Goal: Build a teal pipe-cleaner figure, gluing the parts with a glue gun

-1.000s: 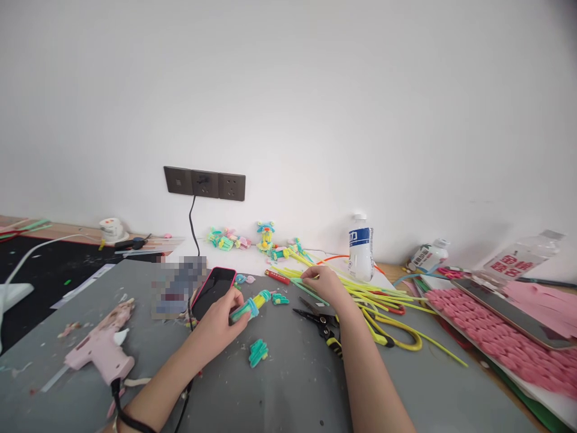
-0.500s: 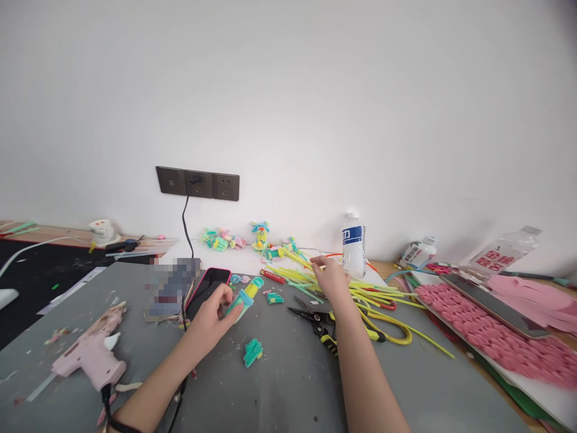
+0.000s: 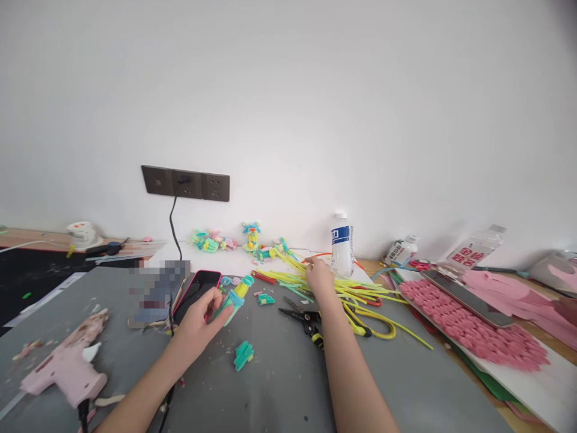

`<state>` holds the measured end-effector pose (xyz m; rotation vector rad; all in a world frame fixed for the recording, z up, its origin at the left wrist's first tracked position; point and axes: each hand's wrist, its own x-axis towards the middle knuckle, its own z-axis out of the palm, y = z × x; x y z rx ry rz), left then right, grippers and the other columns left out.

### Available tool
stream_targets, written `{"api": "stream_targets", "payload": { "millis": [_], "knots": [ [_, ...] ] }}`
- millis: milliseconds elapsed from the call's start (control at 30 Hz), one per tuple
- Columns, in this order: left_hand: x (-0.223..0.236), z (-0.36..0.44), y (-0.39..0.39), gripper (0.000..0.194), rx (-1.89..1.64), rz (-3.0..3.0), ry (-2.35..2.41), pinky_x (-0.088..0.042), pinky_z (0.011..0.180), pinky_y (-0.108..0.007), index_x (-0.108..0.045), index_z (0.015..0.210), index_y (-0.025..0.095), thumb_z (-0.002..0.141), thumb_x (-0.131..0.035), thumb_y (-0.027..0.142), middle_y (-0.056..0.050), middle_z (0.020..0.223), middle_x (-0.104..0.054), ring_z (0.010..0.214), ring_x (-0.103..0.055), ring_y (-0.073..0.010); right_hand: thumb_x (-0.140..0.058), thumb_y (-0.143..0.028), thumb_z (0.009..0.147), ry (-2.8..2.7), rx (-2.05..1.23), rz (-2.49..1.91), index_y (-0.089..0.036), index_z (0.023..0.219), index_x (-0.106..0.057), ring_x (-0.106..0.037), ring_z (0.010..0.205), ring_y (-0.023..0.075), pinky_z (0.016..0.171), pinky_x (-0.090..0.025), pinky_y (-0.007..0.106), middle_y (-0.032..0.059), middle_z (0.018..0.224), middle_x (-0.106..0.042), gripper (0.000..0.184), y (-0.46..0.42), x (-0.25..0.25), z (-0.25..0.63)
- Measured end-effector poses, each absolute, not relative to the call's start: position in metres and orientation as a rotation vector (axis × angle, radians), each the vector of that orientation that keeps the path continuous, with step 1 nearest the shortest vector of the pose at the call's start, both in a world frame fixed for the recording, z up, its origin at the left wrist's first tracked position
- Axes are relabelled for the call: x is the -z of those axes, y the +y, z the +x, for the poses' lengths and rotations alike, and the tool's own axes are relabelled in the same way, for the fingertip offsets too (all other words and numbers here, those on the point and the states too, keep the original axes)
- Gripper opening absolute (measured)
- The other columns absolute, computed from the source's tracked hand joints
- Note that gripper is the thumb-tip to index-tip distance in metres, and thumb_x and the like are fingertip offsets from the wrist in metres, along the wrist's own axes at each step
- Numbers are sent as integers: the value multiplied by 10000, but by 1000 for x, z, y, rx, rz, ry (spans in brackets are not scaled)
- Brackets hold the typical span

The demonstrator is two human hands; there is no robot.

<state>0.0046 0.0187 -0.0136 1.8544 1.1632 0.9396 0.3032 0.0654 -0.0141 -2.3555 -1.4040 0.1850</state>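
My left hand [image 3: 205,314] is closed around a small teal, blue and yellow pipe-cleaner piece [image 3: 234,300], its yellow end pointing up and away. Further off, my right hand [image 3: 321,278] reaches over a spread of yellow pipe cleaners [image 3: 360,290], its bent fingers closed on them; the fingertips are partly hidden. Black-and-yellow pliers [image 3: 311,326] lie beside my right forearm, which covers part of them. Two teal pipe-cleaner pieces, a larger one [image 3: 244,355] and a smaller one [image 3: 265,299], rest on the grey mat [image 3: 274,385].
A pink glue gun [image 3: 67,376] and cord lie left; a phone [image 3: 198,288] sits behind my left hand. Finished pipe-cleaner figures [image 3: 251,237] stand by the wall. A bottle [image 3: 342,246] stands behind the stems. Pink braided material [image 3: 473,325] and another phone [image 3: 466,297] lie right.
The view has turned slightly right, so everything appears further left. My left hand keeps its hold on the piece, and my right hand stays at the yellow stems.
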Motion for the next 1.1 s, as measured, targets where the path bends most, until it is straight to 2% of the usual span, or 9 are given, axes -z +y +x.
{"api": "stream_targets", "payload": {
  "millis": [67,133,200,333,533,633,767,933,1100],
  "knots": [
    [14,4,18,380,-919,1878,1179,-288,573,-250,-297,696,238,854,-525,498,57,694,-268,613,-305,-140,-515,-220,1006,-1413,-218,-2380,-173,1174,-659,-624,1121,256,963,-487,451,113,1237,-662,227,68,17,305],
    [15,3,18,371,-907,1896,1182,-292,580,-252,-304,701,237,858,-523,492,54,696,-279,623,-314,-142,-599,-306,979,-1423,-229,-2391,-174,1152,-660,-633,1099,246,959,-506,470,91,1230,-658,226,69,19,301],
    [17,3,19,370,-906,1906,1182,-294,578,-253,-303,700,238,859,-524,489,54,692,-281,625,-317,-143,-579,-244,974,-1406,-209,-2395,-195,1108,-692,-632,1110,256,941,-494,431,98,1220,-666,182,67,20,299],
    [18,2,19,372,-908,1907,1183,-294,570,-251,-305,697,238,867,-514,494,52,692,-278,620,-311,-143,-479,-90,921,-1321,-161,-2390,-243,1106,-713,-674,1016,231,770,-456,315,112,1197,-681,335,62,16,305],
    [18,3,19,364,-895,1919,1183,-293,580,-252,-301,703,238,873,-508,485,53,696,-277,624,-307,-142,-628,-262,863,-1236,-244,-2446,-220,1023,-727,-699,939,246,662,-432,297,100,1050,-742,193,60,19,318],
    [18,3,20,372,-902,1924,1188,-297,575,-251,-304,698,237,867,-519,489,53,691,-284,621,-314,-142,-659,-272,835,-1241,-273,-2466,-224,1000,-741,-701,930,253,685,-439,306,101,1012,-753,191,63,21,317],
    [17,3,20,383,-902,1935,1198,-308,577,-252,-308,692,237,857,-525,506,52,686,-292,620,-326,-145,-622,-202,825,-1273,-241,-2471,-236,892,-763,-673,994,276,839,-419,384,88,966,-758,160,65,20,312],
    [11,5,18,413,-885,1930,1196,-281,561,-256,-297,682,239,843,-527,542,53,674,-302,591,-314,-142,-552,-155,829,-1280,-159,-2468,-200,845,-754,-611,1091,318,909,-363,452,131,1056,-732,207,67,22,308],
    [8,6,16,404,-870,1926,1206,-278,567,-254,-293,686,240,838,-517,540,55,672,-290,596,-308,-143,-604,-175,811,-1240,-167,-2449,-197,785,-726,-634,985,314,933,-327,506,102,868,-739,126,69,27,308]
  ]
}}
